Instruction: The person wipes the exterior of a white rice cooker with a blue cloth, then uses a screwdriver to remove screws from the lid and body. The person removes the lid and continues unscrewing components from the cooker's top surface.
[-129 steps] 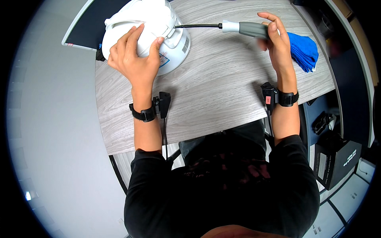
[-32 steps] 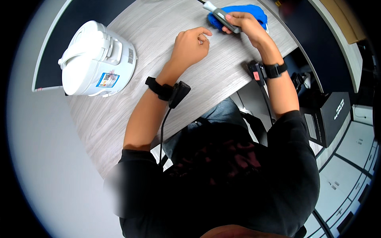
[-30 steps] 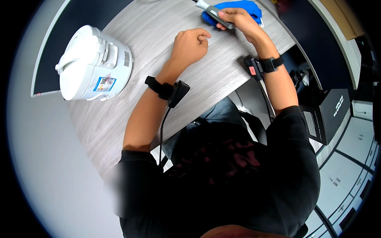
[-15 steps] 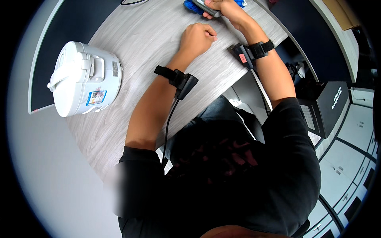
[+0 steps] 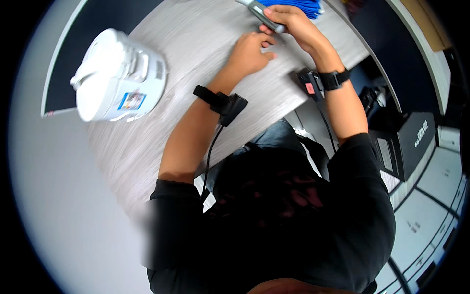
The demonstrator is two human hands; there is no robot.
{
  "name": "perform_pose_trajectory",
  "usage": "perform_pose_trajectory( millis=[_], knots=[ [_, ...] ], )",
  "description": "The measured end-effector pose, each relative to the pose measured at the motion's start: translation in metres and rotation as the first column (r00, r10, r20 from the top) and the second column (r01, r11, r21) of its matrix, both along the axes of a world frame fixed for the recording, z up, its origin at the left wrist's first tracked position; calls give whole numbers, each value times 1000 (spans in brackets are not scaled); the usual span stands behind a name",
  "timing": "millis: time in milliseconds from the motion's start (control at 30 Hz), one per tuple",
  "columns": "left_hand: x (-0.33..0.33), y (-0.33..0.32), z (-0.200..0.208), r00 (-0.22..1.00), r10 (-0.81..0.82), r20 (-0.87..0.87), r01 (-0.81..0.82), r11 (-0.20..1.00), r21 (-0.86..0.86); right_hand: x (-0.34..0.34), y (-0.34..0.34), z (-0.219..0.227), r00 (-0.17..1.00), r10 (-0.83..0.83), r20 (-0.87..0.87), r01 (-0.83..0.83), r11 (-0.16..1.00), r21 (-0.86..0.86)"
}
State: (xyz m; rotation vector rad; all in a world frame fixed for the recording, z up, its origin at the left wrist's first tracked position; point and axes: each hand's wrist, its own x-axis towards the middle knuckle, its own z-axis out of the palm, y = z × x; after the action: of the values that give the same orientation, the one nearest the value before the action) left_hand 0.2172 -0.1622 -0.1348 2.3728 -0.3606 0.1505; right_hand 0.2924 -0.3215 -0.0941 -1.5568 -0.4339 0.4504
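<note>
My right hand (image 5: 293, 24) grips the grey handle of a duster (image 5: 259, 11) at the far edge of the wooden table (image 5: 196, 39); its blue fringed head (image 5: 298, 6) lies just beyond the hand. My left hand (image 5: 249, 51) rests on the table right below the handle, fingers loosely curled, holding nothing. Both wrists carry black bands with small devices and cables.
A white rice cooker (image 5: 117, 76) with a closed lid stands on the table to the left. A dark panel (image 5: 98, 29) runs behind the table. Black boxes (image 5: 406, 142) sit on the floor at the right.
My left hand left the rice cooker and came over next to the right hand. The view has swung, so the cooker now lies far left and the duster sits at the top edge.
</note>
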Motion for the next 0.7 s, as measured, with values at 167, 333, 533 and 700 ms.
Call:
perform_pose_trajectory(
  millis=[167,333,533,700],
  knots=[
    [-54,34,36,990,101,97,-104,994,25,-20,34,2,991,97,94,-75,974,-213],
    [-104,75,60,959,244,144,-246,969,-7,-42,84,1,991,133,-25,-133,933,-334],
    [-150,115,96,734,364,573,-495,865,84,-46,127,-2,979,163,124,-57,799,-599],
    [-174,138,125,476,414,776,-758,640,124,-37,140,-13,913,183,365,124,728,-674]
  ],
)
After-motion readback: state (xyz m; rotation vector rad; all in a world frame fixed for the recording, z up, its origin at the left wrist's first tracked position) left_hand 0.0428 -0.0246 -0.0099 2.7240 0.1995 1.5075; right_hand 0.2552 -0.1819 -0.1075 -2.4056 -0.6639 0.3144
